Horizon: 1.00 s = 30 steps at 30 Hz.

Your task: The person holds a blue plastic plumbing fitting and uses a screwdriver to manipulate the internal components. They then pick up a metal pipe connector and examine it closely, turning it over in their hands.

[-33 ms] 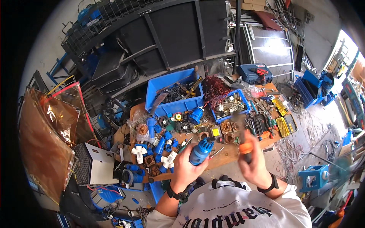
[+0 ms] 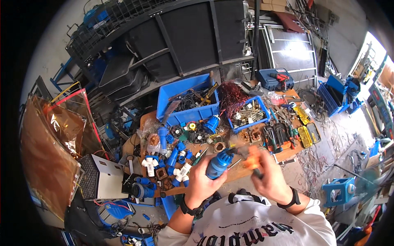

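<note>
the left hand [image 2: 202,180] is clenched around a blue plug connector [image 2: 218,163], holding it just above the near edge of the cluttered wooden workbench [image 2: 242,172]. the right hand [image 2: 269,177] grips an orange-handled screwdriver [image 2: 251,160], whose tip meets the connector's top end. behind them lie more blue and white plugs [image 2: 172,162], and farther back a large blue bin [image 2: 186,102] of cables and a smaller blue tray [image 2: 250,112] of metal parts.
</note>
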Available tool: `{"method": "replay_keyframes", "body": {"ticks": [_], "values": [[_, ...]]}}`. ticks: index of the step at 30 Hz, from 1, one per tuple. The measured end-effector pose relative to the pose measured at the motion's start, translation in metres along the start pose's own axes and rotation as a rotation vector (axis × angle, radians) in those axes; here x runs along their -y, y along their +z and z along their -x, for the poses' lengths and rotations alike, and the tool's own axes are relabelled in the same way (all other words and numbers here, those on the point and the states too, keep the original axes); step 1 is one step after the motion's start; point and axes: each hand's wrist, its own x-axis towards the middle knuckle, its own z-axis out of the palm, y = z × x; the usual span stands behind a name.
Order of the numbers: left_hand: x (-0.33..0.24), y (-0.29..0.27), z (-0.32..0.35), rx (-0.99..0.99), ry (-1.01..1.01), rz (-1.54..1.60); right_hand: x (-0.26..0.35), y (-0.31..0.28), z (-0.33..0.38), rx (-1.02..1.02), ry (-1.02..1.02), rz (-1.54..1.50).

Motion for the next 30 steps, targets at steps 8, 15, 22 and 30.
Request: {"method": "replay_keyframes", "body": {"ticks": [8, 15, 22, 30], "values": [[0.006, 0.001, -0.006, -0.045, 0.005, -0.013, -0.024, 0.006, 0.006, -0.189, -0.052, -0.211], [0.017, 0.001, -0.002, -0.028, -0.061, -0.001, -0.007, 0.003, -0.006, -0.059, -0.067, -0.06], [-0.002, 0.005, -0.01, -0.005, 0.015, -0.089, -0.013, 0.009, -0.007, 0.077, 0.017, 0.038], [0.014, -0.002, -0.015, -0.019, -0.004, -0.069, -0.023, -0.001, -0.008, -0.232, -0.115, -0.137]]}}
